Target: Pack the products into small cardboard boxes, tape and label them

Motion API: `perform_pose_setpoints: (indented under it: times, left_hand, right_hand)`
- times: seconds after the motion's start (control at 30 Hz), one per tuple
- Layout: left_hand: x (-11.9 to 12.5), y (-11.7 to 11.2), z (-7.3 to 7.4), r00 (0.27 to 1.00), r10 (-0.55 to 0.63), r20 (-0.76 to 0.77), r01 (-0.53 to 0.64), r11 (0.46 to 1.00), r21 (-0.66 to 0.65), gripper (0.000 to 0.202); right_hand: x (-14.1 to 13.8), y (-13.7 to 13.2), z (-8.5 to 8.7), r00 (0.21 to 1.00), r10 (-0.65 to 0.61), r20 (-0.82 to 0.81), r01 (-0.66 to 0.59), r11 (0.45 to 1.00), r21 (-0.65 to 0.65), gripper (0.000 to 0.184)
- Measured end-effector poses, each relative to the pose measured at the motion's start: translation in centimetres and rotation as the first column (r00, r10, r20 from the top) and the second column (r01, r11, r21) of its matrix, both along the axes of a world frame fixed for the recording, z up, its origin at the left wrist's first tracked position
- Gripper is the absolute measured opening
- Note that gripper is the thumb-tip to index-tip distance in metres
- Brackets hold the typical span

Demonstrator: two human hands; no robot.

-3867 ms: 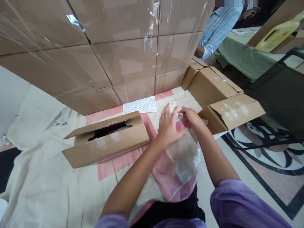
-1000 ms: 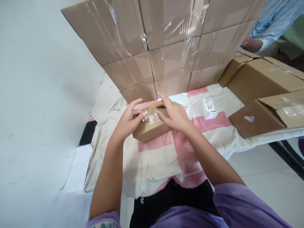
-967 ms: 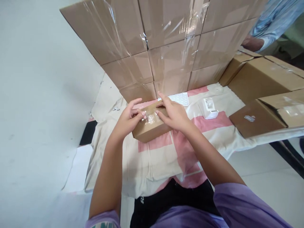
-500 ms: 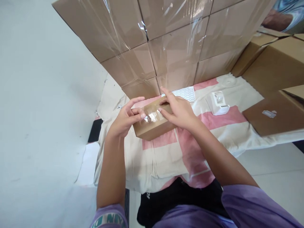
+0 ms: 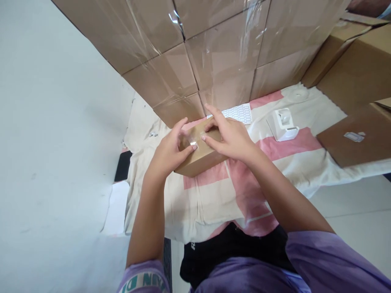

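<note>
A small brown cardboard box [image 5: 203, 160] lies slightly tilted on the cloth, with shiny clear tape [image 5: 193, 143] across its top. My left hand [image 5: 166, 152] is at the box's left end, its thumb pressing the top by the tape and its other fingers over the far side, partly hidden. My right hand [image 5: 230, 136] grips the right part of the box, with the thumb on top, the index finger raised and the other fingers curled over the far edge. Behind the box, a sheet of blue-bordered labels [image 5: 236, 114] is partly covered by my right hand.
Stacked, taped cartons [image 5: 226, 61] form a wall behind. A white tape dispenser [image 5: 284, 124] stands to the right on the pink and cream cloth [image 5: 214, 203]. Larger open cartons [image 5: 357, 134] are at far right. A black flat object [image 5: 123, 166] lies by the left wall.
My left thumb has slid right along the box top, and the left fingers have straightened toward the far side. My right hand stays almost in place. The view has shifted slightly.
</note>
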State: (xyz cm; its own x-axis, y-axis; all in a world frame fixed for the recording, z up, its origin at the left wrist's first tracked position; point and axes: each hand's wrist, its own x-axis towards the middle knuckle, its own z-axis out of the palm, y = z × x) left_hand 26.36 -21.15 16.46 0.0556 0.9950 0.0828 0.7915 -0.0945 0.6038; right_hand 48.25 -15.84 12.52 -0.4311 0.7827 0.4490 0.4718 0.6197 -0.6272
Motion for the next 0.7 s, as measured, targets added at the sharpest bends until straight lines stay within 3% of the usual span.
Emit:
perform_pose_setpoints:
  times: [0.1,0.2,0.27,0.33,0.37,0.43,0.5,0.53,0.6,0.7]
  left_hand:
    - [-0.6,0.5,-0.6,0.994,0.072,-0.077,-0.071,0.997,0.020,0.086]
    - [-0.9,1.2,-1.9,0.998,0.058,0.034,-0.057,0.998,-0.014,0.052]
    - [-0.8,1.7,-2.6,0.990,0.074,0.117,-0.077,0.997,0.019,0.039]
    - [-0.6,2.0,-3.1,0.981,0.097,0.165,-0.107,0.993,0.050,0.034]
    - [-0.6,2.1,-3.2,0.979,0.112,0.173,-0.124,0.991,0.059,0.032]
    - [-0.5,2.1,-3.4,0.975,0.159,0.157,-0.172,0.982,0.073,0.029]
    - [-0.7,2.1,-3.4,0.969,0.219,0.118,-0.230,0.969,0.090,0.030]
    - [-0.8,2.0,-3.4,0.966,0.240,0.094,-0.249,0.964,0.094,0.029]
    - [-1.1,1.9,-3.3,0.964,0.262,0.039,-0.265,0.960,0.090,0.029]
    - [-0.6,1.4,-2.8,0.953,0.279,-0.118,-0.264,0.956,0.124,0.031]
  right_hand:
    - [-0.2,-0.4,0.1,1.000,0.008,-0.021,-0.008,1.000,-0.012,0.077]
    - [0.3,0.3,-0.5,0.991,0.010,-0.136,-0.015,0.999,-0.038,0.070]
    - [1.3,2.2,-1.7,0.966,-0.055,-0.251,0.039,0.997,-0.069,0.059]
    - [2.9,5.2,-3.5,0.928,-0.216,-0.304,0.176,0.972,-0.155,0.050]
    - [3.7,6.9,-4.5,0.906,-0.325,-0.271,0.270,0.937,-0.221,0.050]
    - [5.0,10.1,-6.5,0.850,-0.523,-0.063,0.474,0.812,-0.342,0.062]
    - [5.4,12.2,-8.3,0.765,-0.611,0.206,0.640,0.683,-0.352,0.087]
    - [5.3,12.8,-9.0,0.723,-0.622,0.299,0.691,0.653,-0.311,0.098]
    - [4.7,13.2,-10.0,0.676,-0.638,0.367,0.730,0.649,-0.215,0.105]
    - [3.9,12.7,-10.7,0.706,-0.643,0.298,0.703,0.687,-0.183,0.090]
